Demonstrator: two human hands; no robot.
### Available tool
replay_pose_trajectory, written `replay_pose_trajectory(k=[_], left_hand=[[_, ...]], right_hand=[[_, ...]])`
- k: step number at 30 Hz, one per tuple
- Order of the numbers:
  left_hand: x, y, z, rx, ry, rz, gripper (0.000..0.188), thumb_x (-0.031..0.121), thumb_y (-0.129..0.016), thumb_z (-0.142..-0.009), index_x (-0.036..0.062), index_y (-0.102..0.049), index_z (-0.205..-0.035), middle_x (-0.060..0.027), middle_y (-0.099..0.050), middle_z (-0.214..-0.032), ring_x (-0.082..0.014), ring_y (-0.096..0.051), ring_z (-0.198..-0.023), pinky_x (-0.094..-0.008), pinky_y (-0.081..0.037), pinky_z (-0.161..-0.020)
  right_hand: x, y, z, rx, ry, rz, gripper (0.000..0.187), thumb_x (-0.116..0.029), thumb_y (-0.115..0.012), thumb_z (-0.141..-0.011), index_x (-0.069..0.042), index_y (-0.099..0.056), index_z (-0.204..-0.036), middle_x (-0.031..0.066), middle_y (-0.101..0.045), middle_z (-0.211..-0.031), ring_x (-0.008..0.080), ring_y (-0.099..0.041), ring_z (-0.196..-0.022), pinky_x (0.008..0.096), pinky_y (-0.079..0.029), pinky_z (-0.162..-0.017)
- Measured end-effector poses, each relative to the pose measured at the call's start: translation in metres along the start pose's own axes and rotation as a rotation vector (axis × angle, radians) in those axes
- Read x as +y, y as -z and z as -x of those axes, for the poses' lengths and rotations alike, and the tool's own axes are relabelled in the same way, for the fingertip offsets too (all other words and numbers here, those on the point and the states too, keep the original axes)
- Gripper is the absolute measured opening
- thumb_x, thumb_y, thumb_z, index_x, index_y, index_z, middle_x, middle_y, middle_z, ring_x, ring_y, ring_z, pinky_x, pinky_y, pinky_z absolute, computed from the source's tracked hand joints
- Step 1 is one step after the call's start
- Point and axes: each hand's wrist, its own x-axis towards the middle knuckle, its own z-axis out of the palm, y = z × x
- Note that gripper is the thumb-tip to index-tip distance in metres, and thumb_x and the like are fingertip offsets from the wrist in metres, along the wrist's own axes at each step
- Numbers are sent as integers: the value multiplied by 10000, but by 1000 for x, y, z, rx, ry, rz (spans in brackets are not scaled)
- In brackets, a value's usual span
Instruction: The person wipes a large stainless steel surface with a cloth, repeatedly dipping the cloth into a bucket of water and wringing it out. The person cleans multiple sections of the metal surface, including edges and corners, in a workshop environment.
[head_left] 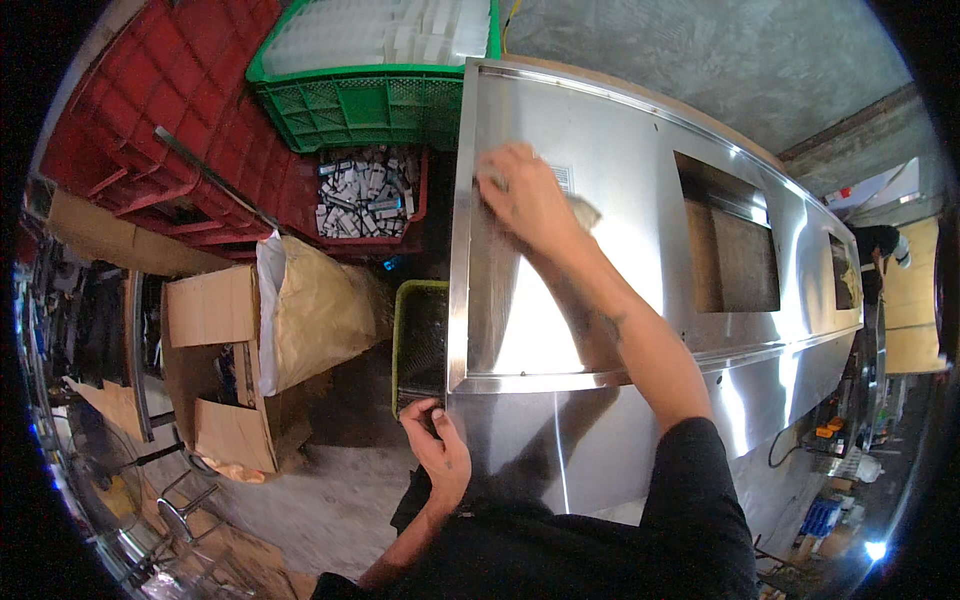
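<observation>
A long stainless steel panel [620,180] with rectangular cutouts [728,245] lies in front of me. My right hand [525,195] is stretched out over its far left part and presses a small cloth or pad [583,213] flat against the steel, next to a small white label [562,177]. My left hand [437,445] grips the panel's near left corner at its folded edge, fingers curled on the metal.
A green crate [350,105] and red crates [180,90] stand to the far left, one holding several small metal parts [365,190]. An open cardboard box with a brown sack [300,320] sits on the concrete floor. Another person [880,245] is at the far right.
</observation>
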Motion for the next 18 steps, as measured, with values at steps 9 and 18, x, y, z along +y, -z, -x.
replay_pose_trajectory(k=[9, 18], left_hand=[[8, -2, -3, -5, 14, 28, 233, 187, -493, -1096, -15, -505, -1210, -89, -524, -1091, -158, -491, -943, -317, -424, -884], [11, -2, -4, 4, 7, 0, 252, 197, -498, -1092, -26, -505, -1207, -122, -535, -1117, -193, -521, -1005, -343, -434, -937]], right_hand=[[122, -41, -135, 311, -31, 122, 241, -128, -714, -877, -12, -760, -1084, 278, -707, -1044, 472, -666, -996, 509, -546, -903], [44, -1, -37, -86, 32, -23, 285, -215, -674, -915, -12, -744, -1102, 252, -704, -1067, 436, -675, -1046, 477, -539, -933]])
